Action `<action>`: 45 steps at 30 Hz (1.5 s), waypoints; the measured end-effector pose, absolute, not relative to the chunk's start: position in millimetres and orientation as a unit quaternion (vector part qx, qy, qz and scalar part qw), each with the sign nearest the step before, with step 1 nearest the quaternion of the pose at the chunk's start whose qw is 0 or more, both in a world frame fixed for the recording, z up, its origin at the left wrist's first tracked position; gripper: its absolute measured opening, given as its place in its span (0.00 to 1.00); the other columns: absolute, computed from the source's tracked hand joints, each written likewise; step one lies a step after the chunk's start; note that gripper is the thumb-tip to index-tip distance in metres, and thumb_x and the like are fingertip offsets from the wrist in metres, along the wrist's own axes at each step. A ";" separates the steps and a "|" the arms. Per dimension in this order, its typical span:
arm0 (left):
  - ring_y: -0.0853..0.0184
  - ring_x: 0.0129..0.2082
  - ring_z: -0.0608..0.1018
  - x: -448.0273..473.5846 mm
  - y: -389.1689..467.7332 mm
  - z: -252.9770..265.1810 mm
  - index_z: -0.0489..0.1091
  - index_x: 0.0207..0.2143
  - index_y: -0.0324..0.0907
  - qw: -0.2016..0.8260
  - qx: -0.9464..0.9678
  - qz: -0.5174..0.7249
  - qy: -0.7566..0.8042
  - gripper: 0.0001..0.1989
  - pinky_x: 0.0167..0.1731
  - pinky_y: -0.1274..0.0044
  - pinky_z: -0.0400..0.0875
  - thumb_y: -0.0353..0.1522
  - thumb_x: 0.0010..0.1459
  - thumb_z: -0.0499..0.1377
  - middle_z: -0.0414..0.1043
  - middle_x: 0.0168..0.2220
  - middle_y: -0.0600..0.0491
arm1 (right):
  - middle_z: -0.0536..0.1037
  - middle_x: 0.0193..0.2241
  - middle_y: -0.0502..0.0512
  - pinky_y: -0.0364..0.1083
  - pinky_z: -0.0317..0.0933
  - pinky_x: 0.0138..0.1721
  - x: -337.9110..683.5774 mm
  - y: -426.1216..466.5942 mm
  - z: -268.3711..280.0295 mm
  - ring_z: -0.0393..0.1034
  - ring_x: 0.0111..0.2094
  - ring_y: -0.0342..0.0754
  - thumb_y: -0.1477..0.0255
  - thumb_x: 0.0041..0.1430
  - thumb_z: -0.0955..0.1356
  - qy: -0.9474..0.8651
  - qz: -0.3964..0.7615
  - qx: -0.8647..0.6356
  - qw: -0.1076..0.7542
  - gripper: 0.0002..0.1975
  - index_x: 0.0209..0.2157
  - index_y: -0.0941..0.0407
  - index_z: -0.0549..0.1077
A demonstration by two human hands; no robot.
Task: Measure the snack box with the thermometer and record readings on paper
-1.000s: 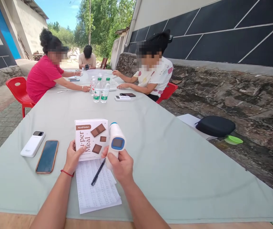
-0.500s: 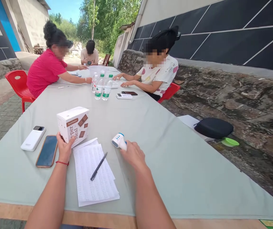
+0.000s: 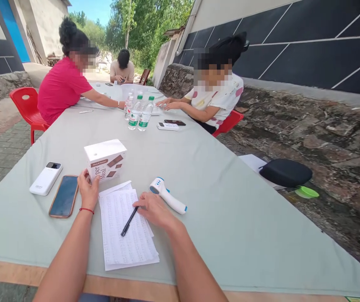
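My left hand (image 3: 88,187) grips the lower front of a white box (image 3: 113,164) with brown bar pictures and the word "Meal". The box stands upright on the table. My right hand (image 3: 151,206) pinches the upper end of a black pen (image 3: 129,221), which still lies slanted over the handwritten sheets of paper (image 3: 126,251). Just beyond that hand rests a white and blue infrared thermometer (image 3: 170,198) on its side, untouched. Left of my left hand are a phone (image 3: 64,196) with an orange-brown edge and a white power bank (image 3: 45,179).
Several water bottles (image 3: 135,115) stand mid-table, with a second power bank (image 3: 167,126) and a dark phone (image 3: 175,122) to their right. Two people sit on either side and another at the far end. A black case (image 3: 285,171) lies beyond the table's right edge.
My right hand has let go of the thermometer, leaving it on the table, and moved left to the pen's end. My left hand stays on the box.
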State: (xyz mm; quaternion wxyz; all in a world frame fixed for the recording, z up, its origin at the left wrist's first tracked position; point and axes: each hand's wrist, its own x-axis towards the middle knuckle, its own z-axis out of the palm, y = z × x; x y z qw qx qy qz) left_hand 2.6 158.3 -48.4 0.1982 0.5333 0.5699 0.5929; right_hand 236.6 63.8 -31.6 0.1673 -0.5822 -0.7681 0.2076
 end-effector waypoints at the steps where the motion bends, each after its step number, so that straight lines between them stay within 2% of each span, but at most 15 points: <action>1: 0.62 0.45 0.71 2.5 155.3 -46.6 0.64 0.44 0.41 0.176 0.525 0.589 0.589 0.18 0.45 0.68 0.71 0.34 0.51 0.64 0.63 0.43 0.49 | 0.73 0.32 0.52 0.50 0.57 0.46 234.6 63.4 -30.8 0.67 0.39 0.50 0.81 0.53 0.64 -0.768 0.209 -0.583 0.162 0.16 0.32 0.49 0.80; 5: 0.68 0.31 0.69 6.8 135.6 -33.2 0.61 0.29 0.43 0.096 0.603 0.543 0.576 0.07 0.35 0.74 0.68 0.31 0.54 0.60 0.63 0.30 0.55 | 0.73 0.30 0.52 0.50 0.57 0.45 240.1 63.1 -28.8 0.67 0.37 0.49 0.80 0.54 0.62 -0.759 0.233 -0.583 0.172 0.13 0.30 0.52 0.77; 7: 0.69 0.27 0.69 10.8 125.9 -27.1 0.61 0.27 0.43 0.089 0.678 0.492 0.538 0.07 0.31 0.76 0.67 0.29 0.57 0.56 0.65 0.27 0.56 | 0.72 0.28 0.51 0.49 0.58 0.42 249.1 64.0 -29.5 0.65 0.34 0.49 0.78 0.54 0.62 -0.747 0.243 -0.588 0.195 0.11 0.30 0.53 0.74; 10: 0.65 0.34 0.74 15.5 118.3 -24.0 0.67 0.33 0.43 0.090 0.765 0.371 0.519 0.02 0.34 0.74 0.69 0.28 0.58 0.56 0.72 0.32 0.53 | 0.71 0.27 0.50 0.49 0.59 0.39 259.9 67.5 -32.4 0.64 0.31 0.48 0.72 0.55 0.62 -0.708 0.243 -0.603 0.275 0.06 0.31 0.53 0.71; 13: 0.56 0.45 0.75 17.4 118.2 -27.1 0.70 0.46 0.41 0.091 0.815 0.217 0.529 0.15 0.42 0.68 0.70 0.25 0.54 0.60 0.75 0.42 0.46 | 0.71 0.27 0.51 0.48 0.60 0.37 254.0 71.5 -35.6 0.64 0.31 0.48 0.65 0.54 0.64 -0.629 0.238 -0.611 0.417 0.07 0.30 0.53 0.68; 16: 0.55 0.46 0.75 20.2 120.3 -31.3 0.70 0.50 0.39 0.095 0.825 0.137 0.540 0.21 0.45 0.65 0.70 0.20 0.55 0.55 0.75 0.44 0.43 | 0.70 0.24 0.49 0.47 0.61 0.34 229.9 72.7 -37.8 0.65 0.29 0.47 0.65 0.50 0.66 -0.549 0.279 -0.578 0.537 0.07 0.26 0.53 0.66; 18: 0.57 0.45 0.76 24.0 121.4 -33.6 0.71 0.51 0.39 0.114 0.827 0.139 0.532 0.22 0.46 0.66 0.70 0.18 0.56 0.51 0.75 0.43 0.44 | 0.70 0.22 0.48 0.46 0.61 0.32 210.2 72.0 -39.4 0.65 0.28 0.46 0.66 0.48 0.66 -0.518 0.328 -0.547 0.570 0.06 0.25 0.53 0.68; 22: 0.58 0.44 0.75 33.3 123.1 -39.5 0.73 0.47 0.39 0.144 0.829 0.178 0.511 0.19 0.46 0.66 0.71 0.20 0.58 0.49 0.76 0.42 0.44 | 0.74 0.22 0.50 0.47 0.63 0.31 180.6 72.3 -48.7 0.67 0.26 0.47 0.65 0.45 0.66 -0.473 0.402 -0.544 0.565 0.08 0.27 0.54 0.73; 25: 0.57 0.44 0.75 35.9 125.7 -46.1 0.75 0.42 0.39 0.150 0.821 0.209 0.510 0.17 0.47 0.65 0.70 0.20 0.57 0.50 0.75 0.41 0.44 | 0.74 0.22 0.50 0.46 0.62 0.27 172.3 75.7 -61.6 0.64 0.23 0.46 0.65 0.41 0.66 -0.448 0.382 -0.587 0.556 0.09 0.26 0.54 0.73; 28: 0.58 0.42 0.74 34.1 128.0 -51.0 0.74 0.39 0.40 0.162 0.812 0.237 0.508 0.15 0.46 0.65 0.70 0.20 0.55 0.52 0.75 0.39 0.46 | 0.72 0.20 0.50 0.45 0.61 0.25 172.2 78.8 -72.9 0.63 0.22 0.45 0.64 0.42 0.65 -0.456 0.344 -0.613 0.546 0.09 0.25 0.54 0.71; 33: 0.57 0.44 0.74 30.8 126.5 -50.5 0.74 0.41 0.40 0.182 0.818 0.236 0.492 0.13 0.47 0.65 0.69 0.23 0.54 0.56 0.74 0.40 0.46 | 0.73 0.21 0.50 0.46 0.62 0.28 173.3 78.9 -78.6 0.65 0.24 0.47 0.63 0.45 0.65 -0.489 0.313 -0.620 0.528 0.09 0.25 0.53 0.72; 45: 0.57 0.44 0.74 30.4 126.7 -49.8 0.75 0.41 0.40 0.184 0.819 0.231 0.491 0.14 0.48 0.64 0.69 0.23 0.53 0.56 0.74 0.41 0.46 | 0.75 0.22 0.49 0.47 0.63 0.32 171.8 78.3 -80.6 0.67 0.26 0.48 0.63 0.46 0.64 -0.512 0.313 -0.629 0.494 0.08 0.25 0.52 0.71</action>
